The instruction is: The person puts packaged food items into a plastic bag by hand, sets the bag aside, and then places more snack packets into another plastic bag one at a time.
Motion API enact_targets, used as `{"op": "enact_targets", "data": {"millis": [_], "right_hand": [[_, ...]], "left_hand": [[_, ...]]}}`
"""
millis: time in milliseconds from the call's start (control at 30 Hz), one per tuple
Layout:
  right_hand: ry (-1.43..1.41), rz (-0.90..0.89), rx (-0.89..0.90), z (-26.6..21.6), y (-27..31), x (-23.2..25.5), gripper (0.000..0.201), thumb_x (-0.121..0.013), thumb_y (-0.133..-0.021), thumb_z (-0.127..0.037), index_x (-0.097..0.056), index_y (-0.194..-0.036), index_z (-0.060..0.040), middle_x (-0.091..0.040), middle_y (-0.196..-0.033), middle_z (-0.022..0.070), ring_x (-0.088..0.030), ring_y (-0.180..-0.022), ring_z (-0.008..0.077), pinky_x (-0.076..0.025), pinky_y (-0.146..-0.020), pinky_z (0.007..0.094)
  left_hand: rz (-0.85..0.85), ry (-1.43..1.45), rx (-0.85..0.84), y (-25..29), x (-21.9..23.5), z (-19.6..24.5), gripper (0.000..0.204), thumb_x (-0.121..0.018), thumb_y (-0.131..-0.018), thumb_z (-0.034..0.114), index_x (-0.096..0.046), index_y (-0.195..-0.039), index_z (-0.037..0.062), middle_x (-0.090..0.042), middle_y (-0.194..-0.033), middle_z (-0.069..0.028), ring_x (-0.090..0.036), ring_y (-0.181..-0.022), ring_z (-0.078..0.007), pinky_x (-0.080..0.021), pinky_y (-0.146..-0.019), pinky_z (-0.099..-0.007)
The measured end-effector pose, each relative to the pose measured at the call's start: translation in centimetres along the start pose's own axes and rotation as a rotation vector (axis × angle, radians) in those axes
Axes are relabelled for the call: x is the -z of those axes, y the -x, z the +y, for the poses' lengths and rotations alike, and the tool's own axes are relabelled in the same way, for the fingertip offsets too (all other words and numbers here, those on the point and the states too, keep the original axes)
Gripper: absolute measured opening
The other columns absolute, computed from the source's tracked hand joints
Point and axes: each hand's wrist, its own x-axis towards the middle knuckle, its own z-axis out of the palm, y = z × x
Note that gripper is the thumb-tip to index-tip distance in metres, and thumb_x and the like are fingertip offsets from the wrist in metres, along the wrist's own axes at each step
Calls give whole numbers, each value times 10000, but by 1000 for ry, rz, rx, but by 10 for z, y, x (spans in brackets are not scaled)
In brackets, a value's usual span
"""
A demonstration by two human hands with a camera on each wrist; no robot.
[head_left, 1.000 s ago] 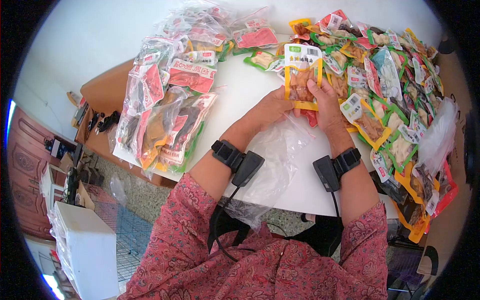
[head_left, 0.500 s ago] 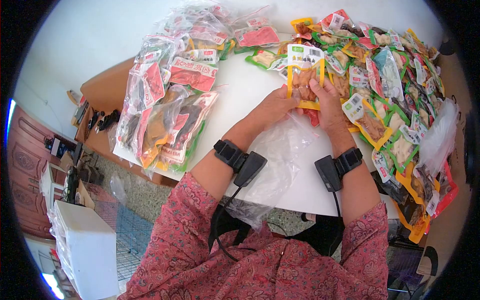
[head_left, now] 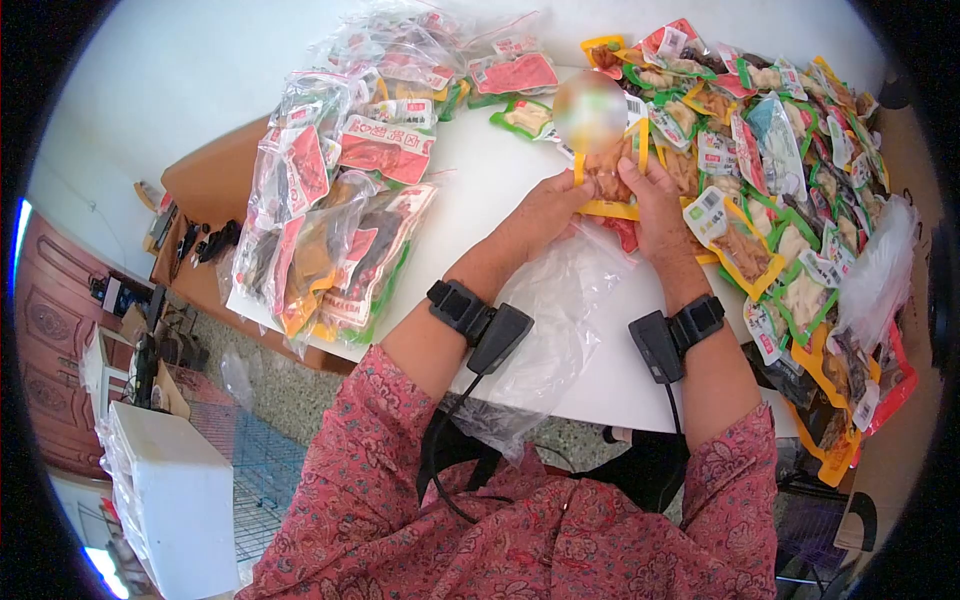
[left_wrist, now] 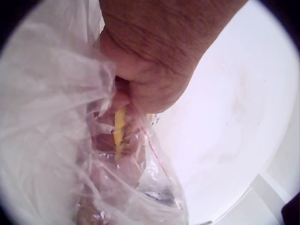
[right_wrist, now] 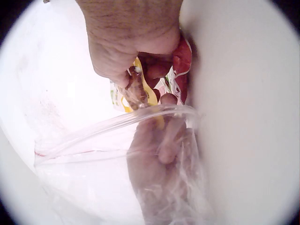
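Observation:
Both hands hold a yellow-edged food packet (head_left: 604, 175) with brown pieces showing through its window; a round blur covers its upper part in the head view. My right hand (head_left: 656, 210) pinches its lower right side, thumb across the front. At the lower left edge my left hand (head_left: 545, 212) grips it. A red packet (right_wrist: 182, 60) shows behind the yellow one, under the right hand's fingers. Below the hands hangs a clear zip bag (head_left: 555, 310), its mouth close under them. In the right wrist view, the left hand's fingers show through the bag's film.
On the right of the white table (head_left: 475, 180) lies a big heap of food packets (head_left: 715, 155), with a crumpled clear bag (head_left: 878, 262) on it. Filled zip bags (head_left: 335, 205) are stacked along the left side. A cardboard box (head_left: 215, 170) stands beyond the left edge.
Both hands and the packet have shifted slightly to the right since the first frame. A round blur now covers the packet's upper part; the grip looks the same.

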Motion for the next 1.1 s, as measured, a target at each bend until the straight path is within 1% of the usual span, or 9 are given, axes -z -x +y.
{"op": "enact_targets", "data": {"millis": [167,400,500,567,600,667,800,1000,1100], "right_hand": [[29,22,69,3,-2,1,235,-509,-858,-175,-513,-1042,-30,-565,-939,49,-561,-821,111,-481,-717,247],[82,48,83,6,-3,1,236,-494,-860,-199,-525,-1011,-20,-567,-875,40,-558,-748,95,-473,-648,224],[21,90,96,9,-5,1,227,-499,-854,-188,-532,-999,-17,-567,-874,38,-549,-764,96,-461,-668,228],[165,201,155,10,-7,3,214,-510,-845,-176,-544,-981,-15,-564,-873,34,-535,-789,93,-445,-702,233],[165,200,155,10,-8,4,214,-510,-845,-176,-544,-981,-15,-564,-873,34,-535,-789,93,-445,-702,233],[188,234,162,10,-8,4,218,-517,-836,-177,-551,-981,-18,-563,-878,31,-526,-805,94,-432,-722,234],[331,176,229,11,-7,6,244,-513,-848,-222,-552,-982,-21,-560,-880,25,-523,-818,93,-429,-722,231],[102,-151,57,0,0,-2,350,-485,-870,-302,-548,-1069,-21,-572,-958,46,-533,-845,101,-435,-713,237],[260,-205,119,0,0,-3,375,-473,-874,-298,-522,-1128,-27,-569,-1005,74,-548,-840,107,-441,-686,226]], "left_hand": [[-16,74,-59,-3,-1,-5,187,-481,-868,194,-557,-993,79,-541,-732,20,-378,-544,-39,-316,-480,-163],[-90,12,-61,-6,4,-8,151,-502,-857,194,-536,-954,82,-531,-751,18,-388,-556,-37,-320,-490,-170],[80,-42,-67,-7,1,-8,167,-534,-839,191,-507,-947,67,-531,-744,7,-399,-560,-43,-332,-485,-180],[351,-273,-289,-15,5,-17,207,-562,-823,193,-478,-936,41,-524,-729,-19,-444,-585,-76,-382,-515,-213],[352,-273,-291,-17,8,-22,207,-562,-823,193,-478,-936,41,-524,-729,-19,-444,-585,-76,-382,-515,-213],[440,-463,-400,-8,9,-12,309,-564,-803,232,-490,-1003,9,-560,-777,-113,-559,-728,-215,-456,-676,-313],[364,-527,-426,-2,1,-7,333,-547,-840,246,-487,-1071,13,-563,-860,-106,-548,-798,-163,-446,-700,-272],[122,-253,-445,3,-3,2,444,-489,-864,358,-485,-1121,-5,-574,-954,-100,-528,-918,-162,-411,-811,-277],[133,-323,-312,2,-2,0,414,-505,-864,317,-490,-1118,-9,-571,-975,-74,-527,-911,-145,-416,-805,-266]]}}
